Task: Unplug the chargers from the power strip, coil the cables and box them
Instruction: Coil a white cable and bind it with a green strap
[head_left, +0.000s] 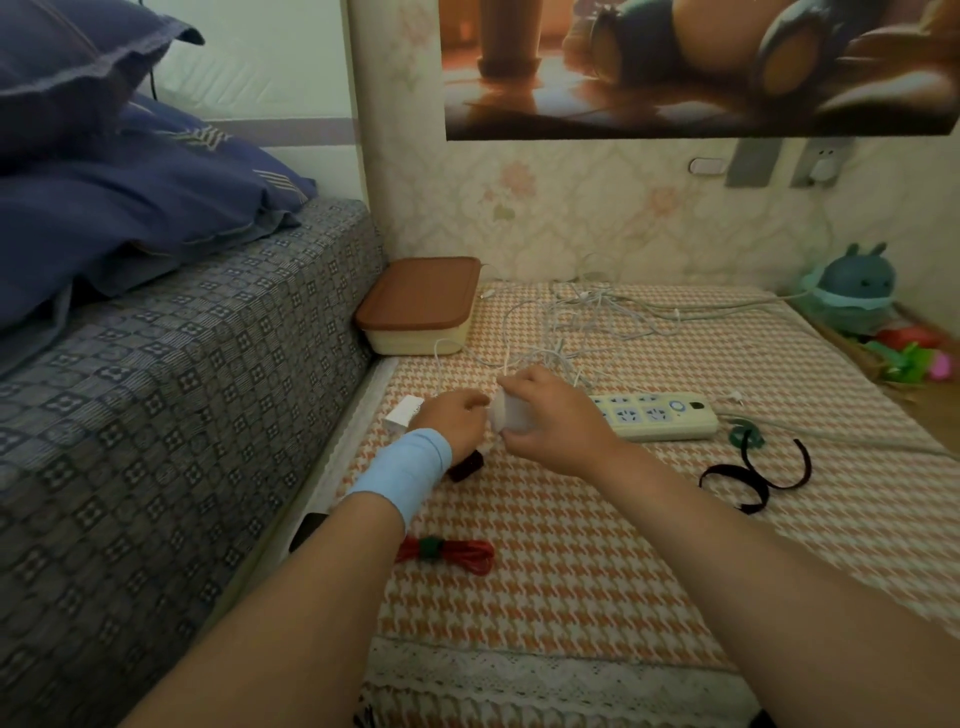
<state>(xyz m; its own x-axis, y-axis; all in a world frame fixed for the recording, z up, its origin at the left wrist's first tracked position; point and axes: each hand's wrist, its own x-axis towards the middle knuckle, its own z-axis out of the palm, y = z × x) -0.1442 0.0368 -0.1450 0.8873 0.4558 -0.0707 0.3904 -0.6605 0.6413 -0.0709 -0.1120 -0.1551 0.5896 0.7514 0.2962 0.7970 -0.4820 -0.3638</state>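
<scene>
A cream power strip (655, 415) lies on the orange checked table cover (597, 545), its visible sockets empty. My right hand (556, 415) grips a white charger block (511, 413) just left of the strip. My left hand (452, 418), with a blue wristband, has its fingers curled at the charger's left side; what they hold is hidden. Another white charger (402, 411) lies just left of my left hand. White cables (571, 322) lie tangled behind the hands. A cream box with a brown lid (421, 301), shut, stands at the back left.
A coiled red cable (452, 553) lies near the front. Black straps (748, 478) and a green tie (745, 435) lie right of the strip. A small black thing (465, 466) sits under my left wrist. A bed (156, 415) borders the left; toys (857, 291) stand far right.
</scene>
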